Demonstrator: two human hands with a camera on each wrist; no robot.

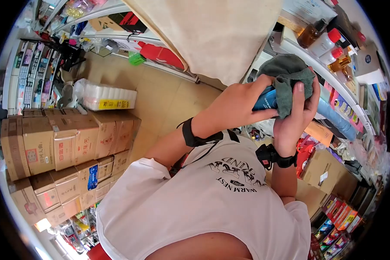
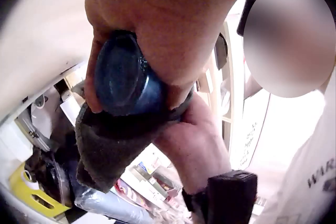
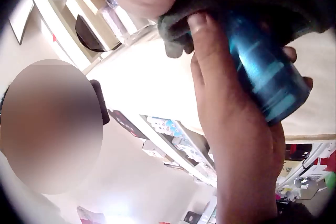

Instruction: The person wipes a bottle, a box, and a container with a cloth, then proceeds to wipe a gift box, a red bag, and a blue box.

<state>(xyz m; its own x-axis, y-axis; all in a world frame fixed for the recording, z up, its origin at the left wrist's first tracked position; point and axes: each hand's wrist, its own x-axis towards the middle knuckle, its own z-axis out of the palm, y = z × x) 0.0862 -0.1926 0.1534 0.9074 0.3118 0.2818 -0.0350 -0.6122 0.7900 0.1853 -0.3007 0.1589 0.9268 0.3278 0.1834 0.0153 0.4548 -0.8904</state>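
Gripping blue bottle [image 1: 265, 100] near its base — left hand [image 1: 238, 105], fingers curled round it. Right hand [image 1: 295, 118] holds grey-green cloth [image 1: 284, 89] bunched over the other end.

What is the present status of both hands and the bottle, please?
Left hand grips blue bottle. Right hand holds grey-green cloth against it. Cloth hides one bottle end; no other obstruction seen.

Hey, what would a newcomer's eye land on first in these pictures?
Probably the shiny blue bottle gripped in the left hand, with the dark grey-green cloth that the right hand holds over its other end. In the head view, the stacked brown cardboard cartons at left would likely come next, then the pale red-capped bottles at upper right.
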